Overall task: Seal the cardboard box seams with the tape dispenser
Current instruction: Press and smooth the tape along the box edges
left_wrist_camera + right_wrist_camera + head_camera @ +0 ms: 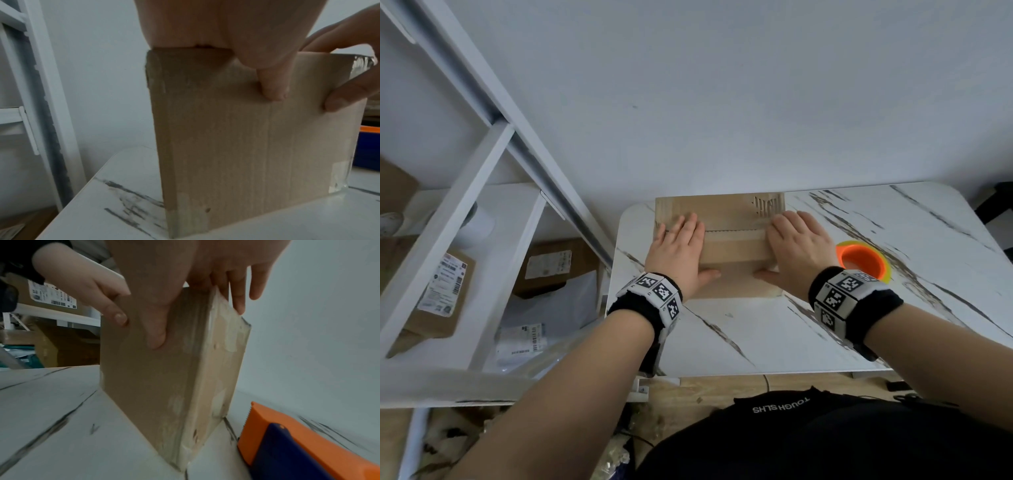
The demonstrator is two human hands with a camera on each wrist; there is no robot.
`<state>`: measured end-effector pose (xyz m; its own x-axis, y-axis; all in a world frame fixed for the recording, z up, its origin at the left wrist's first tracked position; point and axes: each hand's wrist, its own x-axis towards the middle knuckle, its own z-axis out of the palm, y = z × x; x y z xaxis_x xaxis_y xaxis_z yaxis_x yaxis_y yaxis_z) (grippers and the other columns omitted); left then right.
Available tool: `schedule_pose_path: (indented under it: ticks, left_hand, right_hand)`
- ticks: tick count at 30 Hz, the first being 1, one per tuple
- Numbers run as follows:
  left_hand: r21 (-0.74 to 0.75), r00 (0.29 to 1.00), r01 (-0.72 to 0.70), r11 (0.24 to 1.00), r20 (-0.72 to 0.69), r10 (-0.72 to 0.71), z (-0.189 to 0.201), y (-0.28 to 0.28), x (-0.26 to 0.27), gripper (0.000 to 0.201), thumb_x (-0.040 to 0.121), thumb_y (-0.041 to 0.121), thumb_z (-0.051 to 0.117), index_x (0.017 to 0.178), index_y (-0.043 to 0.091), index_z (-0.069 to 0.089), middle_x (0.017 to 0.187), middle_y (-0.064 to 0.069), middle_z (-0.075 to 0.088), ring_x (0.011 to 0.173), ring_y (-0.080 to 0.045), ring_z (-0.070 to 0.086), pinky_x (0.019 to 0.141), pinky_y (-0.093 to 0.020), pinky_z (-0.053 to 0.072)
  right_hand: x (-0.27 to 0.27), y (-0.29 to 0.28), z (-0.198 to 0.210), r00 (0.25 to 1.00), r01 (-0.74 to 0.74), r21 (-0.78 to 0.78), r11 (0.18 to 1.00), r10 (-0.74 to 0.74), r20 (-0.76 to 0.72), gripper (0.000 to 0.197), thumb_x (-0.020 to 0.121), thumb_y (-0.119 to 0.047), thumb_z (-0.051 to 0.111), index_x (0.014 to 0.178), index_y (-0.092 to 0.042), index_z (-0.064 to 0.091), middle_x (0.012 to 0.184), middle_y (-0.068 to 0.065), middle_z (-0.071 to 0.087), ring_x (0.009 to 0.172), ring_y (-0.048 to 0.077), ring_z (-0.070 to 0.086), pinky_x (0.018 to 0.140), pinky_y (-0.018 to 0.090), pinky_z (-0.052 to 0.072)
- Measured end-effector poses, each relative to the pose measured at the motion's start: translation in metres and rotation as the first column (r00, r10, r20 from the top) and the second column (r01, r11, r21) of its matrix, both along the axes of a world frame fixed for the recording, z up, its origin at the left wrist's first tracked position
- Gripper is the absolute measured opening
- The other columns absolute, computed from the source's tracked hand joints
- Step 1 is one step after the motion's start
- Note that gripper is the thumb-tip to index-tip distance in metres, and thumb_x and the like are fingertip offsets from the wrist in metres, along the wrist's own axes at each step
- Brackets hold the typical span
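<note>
A brown cardboard box (pixel 736 246) stands on the white marble table (pixel 756 335), close to its far edge and the wall. A taped seam with a serrated end runs across its top. My left hand (pixel 678 246) lies flat on the left end of the top, thumb (pixel 273 87) pressed on the near face (pixel 246 138). My right hand (pixel 798 246) lies flat on the right end, thumb (pixel 156 337) on the near face (pixel 154 386). The orange and blue tape dispenser (pixel 863 260) sits on the table right of the box (pixel 298 443), untouched.
A white shelf frame (pixel 465 205) stands left of the table, with labelled parcels (pixel 445 284) and mailing bags behind it. The wall rises directly behind the box. Bare tabletop lies between the box and my body.
</note>
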<state>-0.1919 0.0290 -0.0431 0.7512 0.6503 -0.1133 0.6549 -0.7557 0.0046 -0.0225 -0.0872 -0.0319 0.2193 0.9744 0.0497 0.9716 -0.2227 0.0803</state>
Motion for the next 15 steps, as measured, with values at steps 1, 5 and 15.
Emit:
schedule_pose_path:
  ticks: [1,5,15]
  left_hand:
    - [-0.005,1.000,0.025,1.000,0.006,-0.025,0.001,0.003,-0.004,0.088,0.086,0.061,0.042,0.149,0.012,0.007,0.159,-0.005,-0.001,0.146,-0.019,0.000,0.119,-0.039,-0.002]
    - [0.020,0.999,0.032,0.999,0.014,-0.033,-0.001,0.008,-0.031,0.078,0.091,0.052,0.041,0.149,0.012,0.008,0.159,-0.004,0.005,0.146,-0.017,0.002,0.119,-0.034,-0.001]
    - [0.008,0.999,-0.007,1.000,0.042,0.007,-0.003,0.010,-0.026,0.074,0.092,0.042,0.048,0.148,0.010,0.012,0.158,-0.005,0.010,0.146,-0.019,0.005,0.118,-0.034,0.000]
  right_hand:
    - [0.001,0.001,0.000,1.000,0.004,-0.009,1.000,-0.004,-0.016,0.067,0.051,-0.054,0.080,0.092,-0.003,0.065,0.101,0.011,0.063,0.102,0.033,0.059,0.104,0.042,0.035]
    - [0.004,0.003,0.002,0.998,-0.003,-0.036,0.999,0.000,-0.065,0.078,0.062,-0.052,0.077,0.121,-0.005,0.057,0.137,0.010,0.052,0.135,0.026,0.039,0.117,0.038,0.015]
    - [-0.013,0.020,0.004,0.997,0.070,-0.194,0.978,-0.072,-0.004,0.087,0.086,-0.044,0.057,0.149,-0.007,0.010,0.159,0.010,0.011,0.147,0.022,0.006,0.119,0.035,0.000]
